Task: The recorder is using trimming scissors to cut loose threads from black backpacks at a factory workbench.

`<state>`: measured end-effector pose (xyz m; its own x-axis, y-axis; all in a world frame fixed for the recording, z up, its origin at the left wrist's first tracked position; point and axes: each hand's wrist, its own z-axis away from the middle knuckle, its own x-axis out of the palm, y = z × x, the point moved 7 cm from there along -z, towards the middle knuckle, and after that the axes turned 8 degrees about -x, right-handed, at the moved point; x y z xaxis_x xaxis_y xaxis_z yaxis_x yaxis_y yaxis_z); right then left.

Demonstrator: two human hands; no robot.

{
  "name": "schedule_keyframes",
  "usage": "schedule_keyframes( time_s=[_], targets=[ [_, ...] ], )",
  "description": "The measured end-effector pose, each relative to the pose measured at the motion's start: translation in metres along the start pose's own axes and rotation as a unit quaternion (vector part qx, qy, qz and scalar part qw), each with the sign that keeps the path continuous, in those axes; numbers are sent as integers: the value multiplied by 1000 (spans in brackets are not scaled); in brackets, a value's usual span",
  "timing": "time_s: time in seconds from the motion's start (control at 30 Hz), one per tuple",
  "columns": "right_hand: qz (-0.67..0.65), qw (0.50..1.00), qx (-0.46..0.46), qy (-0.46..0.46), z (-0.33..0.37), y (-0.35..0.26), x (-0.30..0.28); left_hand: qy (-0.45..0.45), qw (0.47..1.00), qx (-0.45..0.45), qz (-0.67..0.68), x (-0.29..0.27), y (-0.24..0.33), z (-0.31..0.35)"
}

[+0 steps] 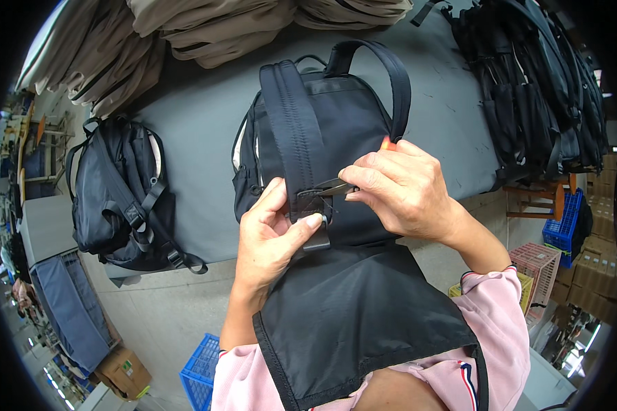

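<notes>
A black backpack (353,113) lies on the grey table in front of me, with its shoulder straps facing up. My left hand (262,233) pinches the lower end of the left shoulder strap (291,127) between thumb and fingers, at a stitched patch with loose thread ends. In my right hand (404,188) are thread snips (337,187), closed in the fist. Their metal blades point left and lie at the stitching, and a bit of orange handle shows above the knuckles. The other shoulder strap (401,89) arches up at the backpack's right side.
Another black backpack (113,185) sits at the table's left end. Beige bags (212,31) are piled along the far edge, and several black bags (528,89) at the right. Blue crates (200,370) and a pink crate (533,270) stand on the floor. A black apron (370,308) covers my front.
</notes>
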<state>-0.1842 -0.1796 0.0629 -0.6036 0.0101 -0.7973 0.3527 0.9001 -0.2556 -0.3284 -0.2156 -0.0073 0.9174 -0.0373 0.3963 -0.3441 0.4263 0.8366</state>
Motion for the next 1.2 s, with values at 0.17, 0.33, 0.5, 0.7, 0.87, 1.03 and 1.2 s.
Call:
schedule_keyframes(
  time_s=[0.17, 0.33, 0.5, 0.7, 0.87, 1.03, 1.2],
  targets=[
    [29, 998, -43, -27, -3, -3, -1, -12, 1000, 9, -27, 2, 3, 2],
    [43, 993, -101, -48, -5, -3, -2, -28, 998, -4, -54, 5, 3, 1],
    [56, 989, -126, -53, -4, -5, -5, -43, 997, -10, -65, 8, 3, 0],
    [-69, 995, -46, -49, 0, 7, 5, -62, 996, -27, -66, 9, -1, 1],
    [-653, 682, 330, 24, 32, 27, 53, -41, 998, -35, -26, 9, 1, 2],
    [-760, 538, 329, 156, 39, 31, 48, -3, 999, -22, 24, 2, -5, -4],
    [-159, 970, 168, 79, 30, 9, 5, -14, 999, -21, 48, 3, -3, -4]
  ],
)
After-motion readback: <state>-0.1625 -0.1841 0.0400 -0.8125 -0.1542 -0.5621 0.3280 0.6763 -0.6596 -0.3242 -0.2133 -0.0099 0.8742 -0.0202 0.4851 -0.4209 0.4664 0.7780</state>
